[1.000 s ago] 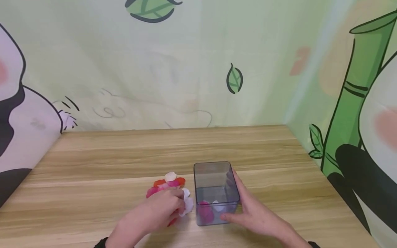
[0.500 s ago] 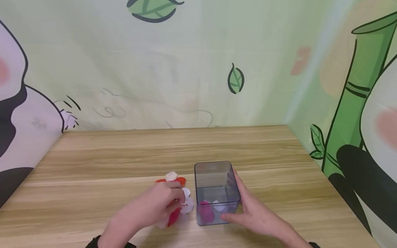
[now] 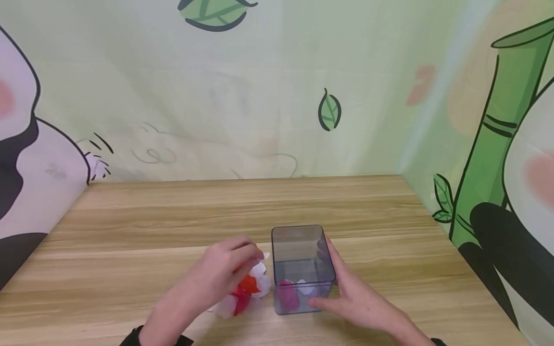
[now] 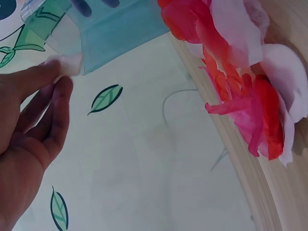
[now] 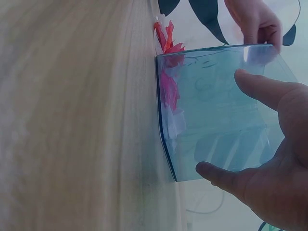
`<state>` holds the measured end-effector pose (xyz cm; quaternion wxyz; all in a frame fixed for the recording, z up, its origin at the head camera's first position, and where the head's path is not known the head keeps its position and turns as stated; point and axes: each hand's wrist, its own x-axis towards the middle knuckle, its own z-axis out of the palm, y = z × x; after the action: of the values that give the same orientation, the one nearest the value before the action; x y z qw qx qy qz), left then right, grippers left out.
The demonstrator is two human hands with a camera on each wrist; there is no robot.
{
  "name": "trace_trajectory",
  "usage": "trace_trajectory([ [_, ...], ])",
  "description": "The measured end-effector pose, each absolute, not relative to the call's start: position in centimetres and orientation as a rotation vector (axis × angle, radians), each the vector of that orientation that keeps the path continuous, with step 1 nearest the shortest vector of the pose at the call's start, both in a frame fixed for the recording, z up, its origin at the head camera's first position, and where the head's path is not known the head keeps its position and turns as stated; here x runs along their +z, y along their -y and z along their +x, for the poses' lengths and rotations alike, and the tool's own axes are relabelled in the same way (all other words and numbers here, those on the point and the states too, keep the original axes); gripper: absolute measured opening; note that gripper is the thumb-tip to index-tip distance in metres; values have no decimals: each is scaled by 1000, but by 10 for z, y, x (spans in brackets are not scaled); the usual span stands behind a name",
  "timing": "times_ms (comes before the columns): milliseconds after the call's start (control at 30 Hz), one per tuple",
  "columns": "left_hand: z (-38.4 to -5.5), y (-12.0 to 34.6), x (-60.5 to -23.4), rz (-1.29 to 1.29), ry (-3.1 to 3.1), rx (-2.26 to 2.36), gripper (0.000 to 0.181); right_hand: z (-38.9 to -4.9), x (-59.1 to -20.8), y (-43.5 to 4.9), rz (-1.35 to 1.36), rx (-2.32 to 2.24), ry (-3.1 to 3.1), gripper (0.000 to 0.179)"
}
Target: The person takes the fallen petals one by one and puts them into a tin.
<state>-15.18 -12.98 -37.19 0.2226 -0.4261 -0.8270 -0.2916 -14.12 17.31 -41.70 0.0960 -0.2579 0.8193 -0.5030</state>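
My left hand pinches a pale petal between thumb and fingertips, just left of a clear bluish plastic box. Below that hand lies a pile of loose petals in red, pink and white, partly covered by it in the head view. Upright on the table, the open-topped box has a magenta petal and a white petal on its bottom. My right hand grips the box from its right side, thumb at the front wall and fingers along the far side.
The box and petals are near the front of a wood-grain table. Behind it hangs a printed cloth backdrop with leaves, bamboo and pandas, which also closes off the left and right sides.
My left hand has lifted from the petal pile and shifted slightly away from me, now with a pale petal in its fingertips. A red-orange petal shows on the pile. My right hand and the box stay put.
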Motion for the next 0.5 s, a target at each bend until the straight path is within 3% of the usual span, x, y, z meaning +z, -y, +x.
trace_trajectory([
  [167, -154, 124, -369, -1167, 2087, -839, 4, -141, -417, -173, -750, -1484, -2434, 123],
  [267, -153, 118, -368, -1162, 1997, -847, 22, -141, -417, -173, -747, -1484, -2436, 123],
  [367, -152, 110, -366, -1173, 1949, -844, 20, -140, -417, -173, -757, -1493, -2427, 122],
  [500, -148, 101, -367, -1216, 1934, -832, 6, -141, -418, -174, -764, -1492, -2428, 121],
])
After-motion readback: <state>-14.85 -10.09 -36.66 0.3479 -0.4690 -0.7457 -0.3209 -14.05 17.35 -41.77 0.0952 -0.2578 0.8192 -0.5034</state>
